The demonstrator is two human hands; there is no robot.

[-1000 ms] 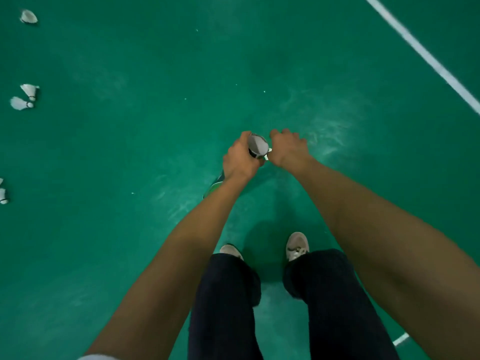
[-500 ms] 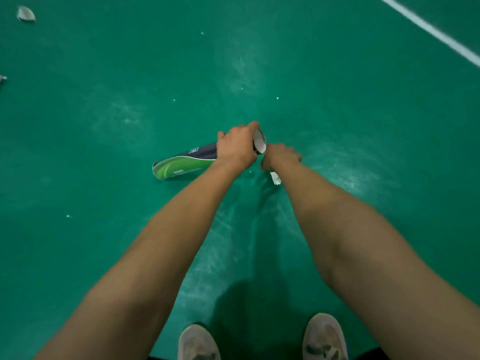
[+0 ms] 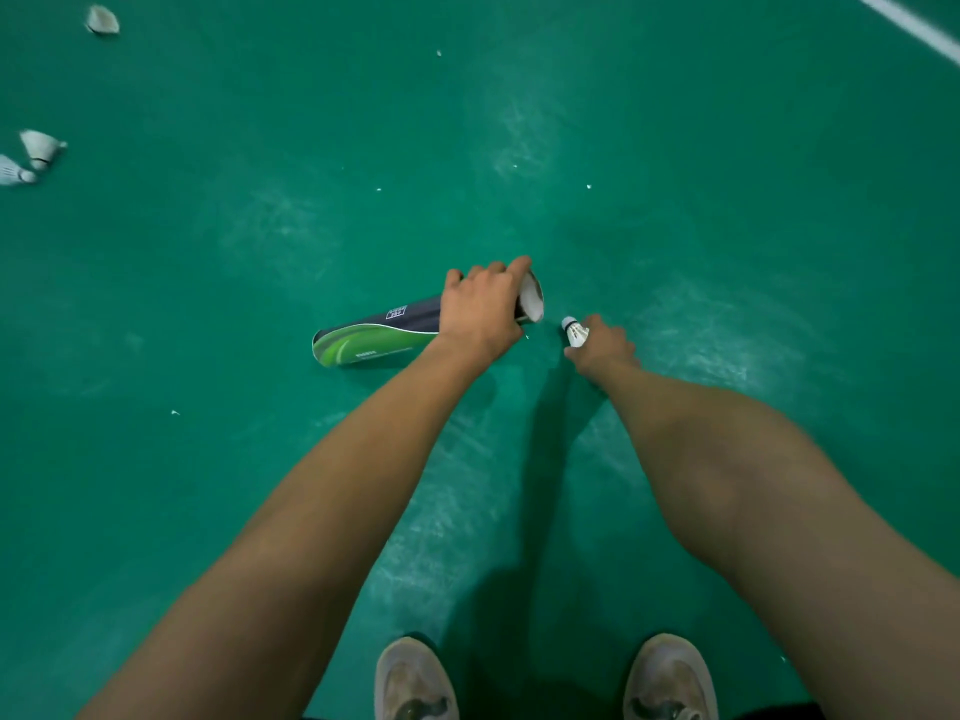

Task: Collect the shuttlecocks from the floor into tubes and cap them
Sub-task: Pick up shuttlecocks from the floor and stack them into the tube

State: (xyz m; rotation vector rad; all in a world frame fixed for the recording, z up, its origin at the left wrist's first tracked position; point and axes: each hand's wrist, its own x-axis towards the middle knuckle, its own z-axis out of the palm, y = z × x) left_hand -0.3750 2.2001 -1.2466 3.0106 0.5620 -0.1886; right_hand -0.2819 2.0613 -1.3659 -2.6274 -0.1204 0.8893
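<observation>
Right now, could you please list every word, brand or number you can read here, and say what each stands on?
No text here is legible.
On the tube, gripped by the left hand: white printed patch on its dark part, too small to read.
Same tube, green band: pale word, too blurred to read.
On the shuttlecock held by the right hand: no readable print.

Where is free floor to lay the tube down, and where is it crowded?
Free: the green court floor ahead of the left hand, up to the white painted line, and right of the right hand. Crowded: the left edge, with three white feather shuttlecocks.
</observation>
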